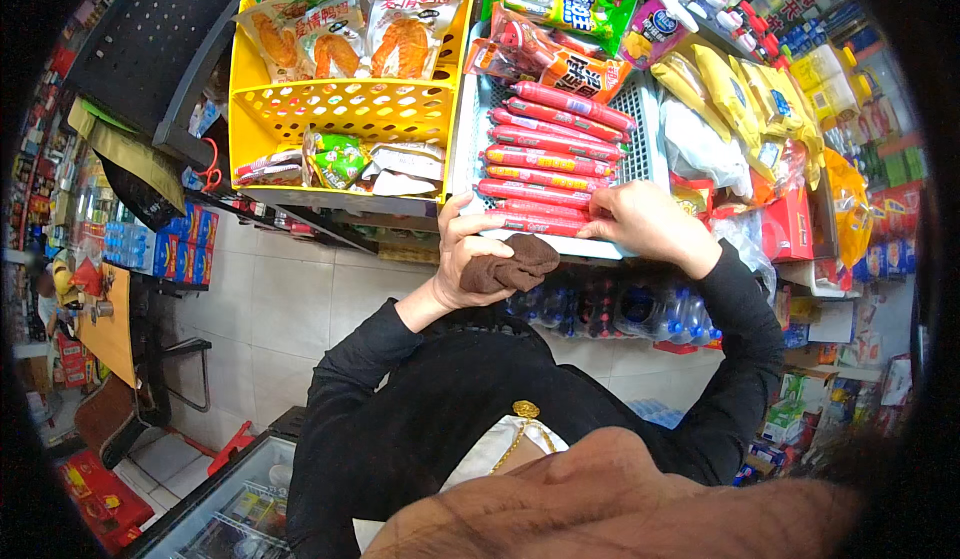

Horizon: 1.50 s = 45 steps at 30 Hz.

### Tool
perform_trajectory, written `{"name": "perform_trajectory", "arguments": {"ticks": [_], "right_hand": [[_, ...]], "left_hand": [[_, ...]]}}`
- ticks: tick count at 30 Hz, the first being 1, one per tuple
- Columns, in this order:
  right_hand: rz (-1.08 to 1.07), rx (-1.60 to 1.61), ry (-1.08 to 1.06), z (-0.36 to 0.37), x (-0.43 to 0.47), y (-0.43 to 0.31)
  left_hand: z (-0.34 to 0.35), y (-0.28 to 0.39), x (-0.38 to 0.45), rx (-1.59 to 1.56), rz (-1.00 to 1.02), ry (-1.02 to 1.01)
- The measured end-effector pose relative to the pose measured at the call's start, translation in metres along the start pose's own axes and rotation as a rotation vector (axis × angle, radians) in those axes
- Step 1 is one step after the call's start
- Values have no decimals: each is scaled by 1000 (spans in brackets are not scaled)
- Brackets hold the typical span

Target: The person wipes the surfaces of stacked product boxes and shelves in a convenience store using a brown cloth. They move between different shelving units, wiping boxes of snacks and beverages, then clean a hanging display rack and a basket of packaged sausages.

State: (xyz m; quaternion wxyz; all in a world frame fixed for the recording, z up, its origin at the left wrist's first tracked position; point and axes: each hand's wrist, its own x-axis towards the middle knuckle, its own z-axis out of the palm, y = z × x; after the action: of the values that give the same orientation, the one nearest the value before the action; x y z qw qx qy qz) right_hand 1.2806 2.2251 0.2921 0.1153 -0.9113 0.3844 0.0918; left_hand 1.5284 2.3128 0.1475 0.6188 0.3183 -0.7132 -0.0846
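Note:
A brown cloth (510,263) is bunched in my left hand (465,259), which is at the near left corner of a pale plastic basket (645,120). Several red-wrapped sausages (551,158) lie side by side in the basket, in a column running away from me. My right hand (649,221) is at the right end of the nearest sausages, fingertips bent down onto them; whether it grips one cannot be told. Behind the row lie an orange snack packet (585,71) and a green multipack of sausages (562,4).
A yellow perforated rack (341,113) with snack packets adjoins the basket on the left. Yellow bags (750,101) and a white plastic bag (701,146) are at the right. Wrapped bottles (660,311) stand below. Red-handled scissors (211,165) hang at the left. A person is far left.

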Motion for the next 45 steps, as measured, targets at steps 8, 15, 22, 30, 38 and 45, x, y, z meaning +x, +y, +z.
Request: {"name": "perform_trajectory", "arguments": {"ticks": [8, 15, 22, 30, 38, 45], "right_hand": [[77, 368, -48, 7, -12, 5], [217, 503, -207, -10, -1, -9], [36, 787, -7, 5, 0, 6], [160, 1186, 124, -27, 16, 25], [98, 455, 553, 9, 43, 40], [161, -39, 616, -11, 20, 15]], "left_hand": [[2, -2, 1, -2, 23, 21], [4, -3, -3, 9, 5, 28], [2, -3, -3, -5, -3, 3], [3, -2, -3, 3, -10, 29], [3, -1, -1, 60, 11, -6], [3, 0, -2, 41, -13, 27]]}}
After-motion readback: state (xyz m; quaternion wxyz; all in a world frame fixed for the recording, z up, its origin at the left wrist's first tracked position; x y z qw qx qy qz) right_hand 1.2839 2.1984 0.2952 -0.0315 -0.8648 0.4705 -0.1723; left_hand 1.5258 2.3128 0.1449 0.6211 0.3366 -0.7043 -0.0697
